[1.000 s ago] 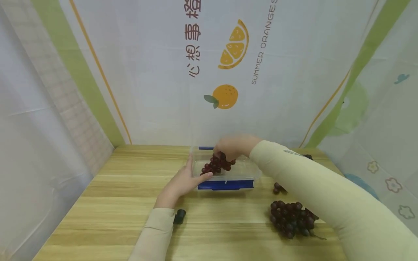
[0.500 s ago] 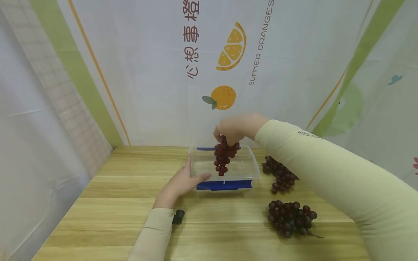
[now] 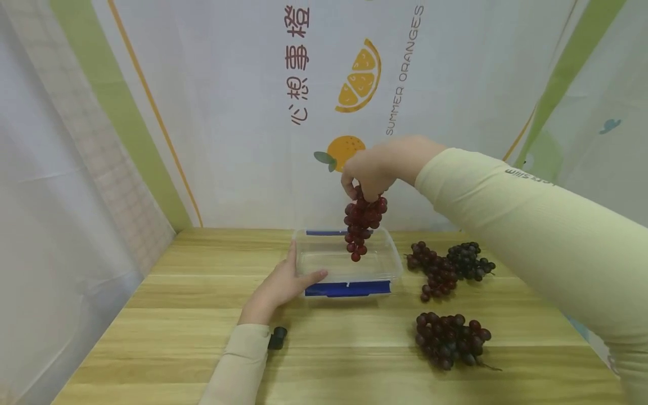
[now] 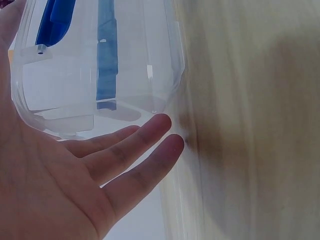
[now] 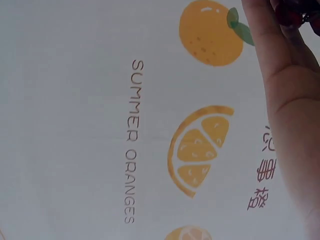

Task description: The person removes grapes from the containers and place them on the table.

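Note:
High over the clear plastic container (image 3: 324,260), my right hand (image 3: 373,170) holds a bunch of red grapes (image 3: 360,220) by its top, and the bunch hangs down from the fingers. Only a few of these grapes (image 5: 290,14) show at the corner of the right wrist view. My left hand (image 3: 277,286) rests at the container's left end, thumb over the near corner. The left wrist view shows its fingers (image 4: 142,175) straight and spread beside the container wall (image 4: 132,60). A blue latch flap (image 3: 348,289) sticks out along the container's near side.
Right of the container, a red grape bunch (image 3: 436,271) lies against a darker bunch (image 3: 469,260). Nearer on the wooden table (image 3: 344,360) is another dark red bunch (image 3: 450,340). A white curtain (image 3: 243,140) with orange prints hangs behind the table.
My right hand has lifted the grape bunch up out of the container and slightly right. More of the bunches at right now show past the sleeve. The left hand stays in place.

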Tool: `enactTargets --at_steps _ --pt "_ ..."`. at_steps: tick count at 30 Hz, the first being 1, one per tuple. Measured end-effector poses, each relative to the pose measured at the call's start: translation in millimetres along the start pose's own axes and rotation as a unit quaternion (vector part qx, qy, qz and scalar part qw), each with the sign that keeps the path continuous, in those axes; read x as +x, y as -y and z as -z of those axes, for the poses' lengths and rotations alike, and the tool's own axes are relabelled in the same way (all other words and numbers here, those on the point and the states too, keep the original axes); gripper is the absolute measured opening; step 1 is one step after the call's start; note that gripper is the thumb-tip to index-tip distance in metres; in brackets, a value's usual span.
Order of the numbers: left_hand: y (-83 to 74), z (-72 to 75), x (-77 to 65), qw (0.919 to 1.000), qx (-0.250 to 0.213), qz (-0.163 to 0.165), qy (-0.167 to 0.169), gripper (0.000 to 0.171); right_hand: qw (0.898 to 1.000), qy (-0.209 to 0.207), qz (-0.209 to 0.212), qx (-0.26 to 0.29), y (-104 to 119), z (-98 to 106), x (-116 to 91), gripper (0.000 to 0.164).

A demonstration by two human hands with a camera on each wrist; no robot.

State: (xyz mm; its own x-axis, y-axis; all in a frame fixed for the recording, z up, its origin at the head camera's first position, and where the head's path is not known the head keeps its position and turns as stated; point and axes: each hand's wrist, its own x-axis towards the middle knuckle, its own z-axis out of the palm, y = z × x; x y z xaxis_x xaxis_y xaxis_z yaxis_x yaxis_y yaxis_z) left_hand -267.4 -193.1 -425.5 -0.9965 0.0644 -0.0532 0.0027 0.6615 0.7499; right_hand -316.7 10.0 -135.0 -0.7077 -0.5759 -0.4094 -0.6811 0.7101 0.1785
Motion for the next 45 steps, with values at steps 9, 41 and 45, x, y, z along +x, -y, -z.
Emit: enactTargets --at_steps 9,41,45 --pt "0.2 -3.4 1.9 1.0 0.008 -0.003 -0.004 0.13 1.0 0.011 -0.02 0.02 -14 10 -25 0.034" --pt "1.2 -6.6 5.2 0.9997 0.02 -0.004 -0.01 0.13 0.99 0.077 -0.054 0.109 -139 -91 -152 0.041" --pt "1.1 -5.5 4.6 0.9998 0.018 -0.003 -0.008 0.13 0.985 0.093 -0.063 0.128 -147 -114 -162 0.039"
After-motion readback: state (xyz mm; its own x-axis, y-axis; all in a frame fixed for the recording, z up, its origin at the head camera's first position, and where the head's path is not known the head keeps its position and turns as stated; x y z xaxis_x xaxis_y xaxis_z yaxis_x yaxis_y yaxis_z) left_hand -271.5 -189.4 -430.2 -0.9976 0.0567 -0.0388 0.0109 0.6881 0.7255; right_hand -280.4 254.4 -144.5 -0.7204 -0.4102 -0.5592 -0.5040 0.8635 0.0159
